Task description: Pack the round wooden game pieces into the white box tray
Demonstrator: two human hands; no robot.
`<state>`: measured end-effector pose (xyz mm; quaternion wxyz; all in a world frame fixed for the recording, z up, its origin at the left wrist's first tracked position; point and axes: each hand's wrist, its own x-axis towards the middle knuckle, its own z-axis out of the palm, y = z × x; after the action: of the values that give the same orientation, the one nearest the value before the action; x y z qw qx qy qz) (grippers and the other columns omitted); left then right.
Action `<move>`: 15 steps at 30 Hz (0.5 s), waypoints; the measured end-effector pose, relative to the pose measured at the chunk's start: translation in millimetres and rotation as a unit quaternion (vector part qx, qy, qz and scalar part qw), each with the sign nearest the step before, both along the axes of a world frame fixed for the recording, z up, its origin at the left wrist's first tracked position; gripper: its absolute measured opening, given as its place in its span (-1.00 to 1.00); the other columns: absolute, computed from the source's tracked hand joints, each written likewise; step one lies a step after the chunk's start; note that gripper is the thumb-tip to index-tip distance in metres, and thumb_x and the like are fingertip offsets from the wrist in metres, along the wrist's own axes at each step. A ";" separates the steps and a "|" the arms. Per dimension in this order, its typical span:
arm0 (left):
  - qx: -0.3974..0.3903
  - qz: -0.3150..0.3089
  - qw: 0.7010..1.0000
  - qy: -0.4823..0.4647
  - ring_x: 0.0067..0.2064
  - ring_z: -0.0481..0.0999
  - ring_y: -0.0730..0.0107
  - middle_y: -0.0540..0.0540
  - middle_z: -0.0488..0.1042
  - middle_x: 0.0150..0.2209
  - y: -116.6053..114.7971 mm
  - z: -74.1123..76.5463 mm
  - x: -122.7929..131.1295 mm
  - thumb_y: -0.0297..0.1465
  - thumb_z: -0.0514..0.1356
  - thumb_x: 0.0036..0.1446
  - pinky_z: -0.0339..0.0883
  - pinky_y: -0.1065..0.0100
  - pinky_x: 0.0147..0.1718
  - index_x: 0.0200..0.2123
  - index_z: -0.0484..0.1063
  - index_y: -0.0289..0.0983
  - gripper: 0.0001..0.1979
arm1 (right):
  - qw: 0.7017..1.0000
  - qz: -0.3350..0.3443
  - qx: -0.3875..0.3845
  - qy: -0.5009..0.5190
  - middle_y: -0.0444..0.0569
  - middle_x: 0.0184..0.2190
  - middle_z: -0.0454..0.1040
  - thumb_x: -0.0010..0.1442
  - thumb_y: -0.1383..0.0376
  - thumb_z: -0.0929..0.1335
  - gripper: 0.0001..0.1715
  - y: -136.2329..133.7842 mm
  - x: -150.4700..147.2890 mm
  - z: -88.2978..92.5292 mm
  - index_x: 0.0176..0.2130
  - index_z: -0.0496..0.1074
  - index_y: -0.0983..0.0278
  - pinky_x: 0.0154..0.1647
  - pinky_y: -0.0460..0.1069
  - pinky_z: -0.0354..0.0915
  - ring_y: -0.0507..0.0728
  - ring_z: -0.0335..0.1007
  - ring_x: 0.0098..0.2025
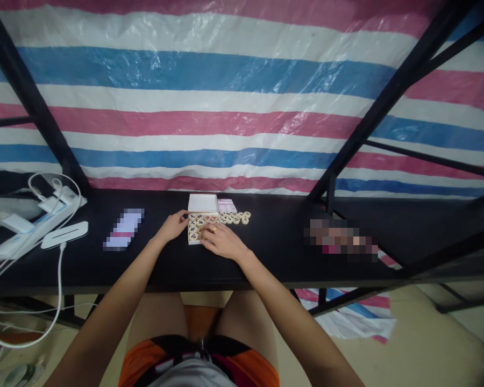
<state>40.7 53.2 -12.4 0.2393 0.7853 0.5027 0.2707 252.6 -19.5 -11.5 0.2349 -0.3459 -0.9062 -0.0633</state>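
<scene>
Hands on a box [192, 241] of game pieces [199, 219]
Left hand [172, 226] holds its side; right hand [222, 242] rests half-open on pieces, can't tell its grip.

Markings on the round pieces [197, 221] in the little box [193, 240] are way too small to read. Same goes for the loose pieces [236, 217] lined up just right of the box. The right hand [222, 242] covers the box's near right corner, so its fingertips are hidden and I can't tell if its grip has a piece. The left hand [171, 226] sits at the box's left edge, grip unclear too. Left of the box a flat thing [123, 229] is blurred out, and well to the right of the box there's another blurred patch [341, 239]. Far left of the box, the power strip [32, 231] and its cable [58, 301] run off the picture's edge.
</scene>
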 end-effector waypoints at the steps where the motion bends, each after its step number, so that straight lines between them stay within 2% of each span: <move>1: 0.000 0.000 1.000 -0.001 -0.35 0.48 0.34 -0.05 0.51 -0.39 0.0 0.1 0.0 -0.25 0.04 0.14 0.26 0.39 -0.34 -0.04 0.41 -0.25 -0.64 | 1.000 -0.002 0.006 -0.012 0.04 -0.08 0.40 0.30 0.16 0.21 -0.72 0.0 -0.3 -0.2 -0.19 0.43 0.23 0.01 0.11 0.22 0.18 0.30 -0.03; 7: -0.003 -0.001 1.000 -0.003 -0.36 0.47 0.34 -0.04 0.50 -0.40 -0.3 0.3 -0.3 -0.25 0.05 0.13 0.25 0.40 -0.35 -0.04 0.41 -0.25 -0.63 | 0.999 -0.003 0.030 -0.045 0.04 -0.07 0.40 0.30 0.12 0.20 -0.66 0.4 -1.8 -1.4 -0.18 0.45 0.22 0.01 0.12 0.23 0.17 0.31 -0.06; 15: 0.000 0.000 1.000 -0.007 -0.37 0.46 0.34 -0.04 0.49 -0.42 1.6 -2.0 -0.8 -0.24 0.05 0.12 0.24 0.39 -0.35 -0.05 0.40 -0.25 -0.63 | 0.998 -0.015 0.009 0.053 0.04 -0.12 0.40 0.31 0.22 0.19 -0.69 2.7 4.6 -4.5 -0.14 0.47 0.22 0.01 0.04 0.28 0.14 0.32 0.00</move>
<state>39.9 54.7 -14.4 0.2430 0.7833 0.5010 0.2764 257.2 -16.8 -16.0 0.2849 -0.3605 -0.8863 -0.0570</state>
